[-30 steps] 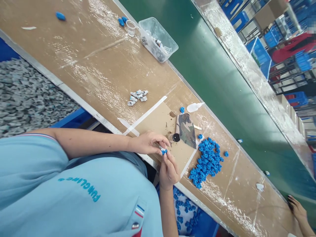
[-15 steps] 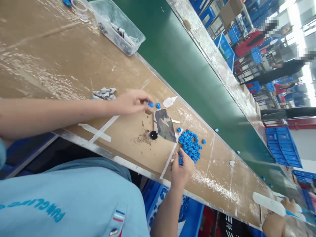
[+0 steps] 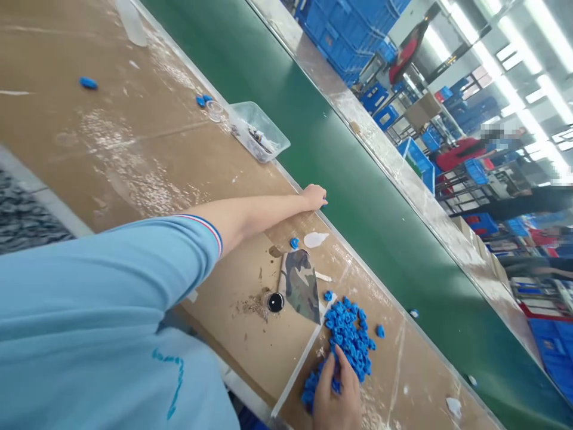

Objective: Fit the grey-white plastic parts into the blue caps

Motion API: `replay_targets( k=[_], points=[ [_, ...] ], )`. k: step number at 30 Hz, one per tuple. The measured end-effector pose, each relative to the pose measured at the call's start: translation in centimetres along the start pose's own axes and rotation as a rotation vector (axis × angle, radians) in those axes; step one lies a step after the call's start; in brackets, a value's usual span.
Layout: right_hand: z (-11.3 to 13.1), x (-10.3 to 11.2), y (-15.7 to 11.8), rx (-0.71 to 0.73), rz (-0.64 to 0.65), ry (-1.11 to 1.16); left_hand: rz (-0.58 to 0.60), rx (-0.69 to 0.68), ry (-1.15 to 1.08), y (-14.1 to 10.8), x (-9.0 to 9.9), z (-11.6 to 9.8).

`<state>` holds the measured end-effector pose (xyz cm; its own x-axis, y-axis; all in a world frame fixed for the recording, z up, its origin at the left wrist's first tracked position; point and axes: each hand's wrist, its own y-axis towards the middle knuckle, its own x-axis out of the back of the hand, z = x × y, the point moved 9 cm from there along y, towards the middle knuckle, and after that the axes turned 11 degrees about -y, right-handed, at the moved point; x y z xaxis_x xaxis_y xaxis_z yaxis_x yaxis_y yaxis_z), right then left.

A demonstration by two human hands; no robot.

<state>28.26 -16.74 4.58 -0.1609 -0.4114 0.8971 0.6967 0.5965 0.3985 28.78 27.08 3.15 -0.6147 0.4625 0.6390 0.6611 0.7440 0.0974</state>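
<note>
My left hand (image 3: 314, 197) is stretched out over the near edge of the green conveyor belt (image 3: 380, 221). Its fingers are closed, with a bit of a small blue part (image 3: 324, 203) showing at the tips. At the pile of small blue parts (image 3: 351, 331), my right hand (image 3: 339, 391) has thumb and forefinger pinched together on one of them. Between the hands lies a camouflage-patterned cloth (image 3: 301, 286) beside a small round pot of black liquid (image 3: 275, 302). A single blue part (image 3: 294, 243) sits above the cloth, near a white teardrop-shaped piece (image 3: 316, 239).
A clear plastic tub (image 3: 261, 132) holding small items stands by the belt edge. Blue pieces (image 3: 203, 100) and a clear ring (image 3: 215, 110) lie beside it. The brown worktable (image 3: 147, 119) is scuffed white. Blue crates (image 3: 344, 33) and people are across the belt.
My left hand has moved from above the cloth out to the belt, carrying a blue part. My right hand stays at the pile. The view has shifted leftward.
</note>
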Motion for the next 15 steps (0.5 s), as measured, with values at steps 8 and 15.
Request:
replay_targets(
  k=[8, 15],
  points=[
    [-4.7, -4.2, -2.4, -0.433, 0.219, 0.572, 0.119, -0.205, 0.046, -9.4, 6.9, -0.3],
    [1.4, -3.3, -2.5, -0.375, 0.204, 0.729, 0.186, -0.166, 0.154, -25.1, 15.2, 5.5]
  ],
)
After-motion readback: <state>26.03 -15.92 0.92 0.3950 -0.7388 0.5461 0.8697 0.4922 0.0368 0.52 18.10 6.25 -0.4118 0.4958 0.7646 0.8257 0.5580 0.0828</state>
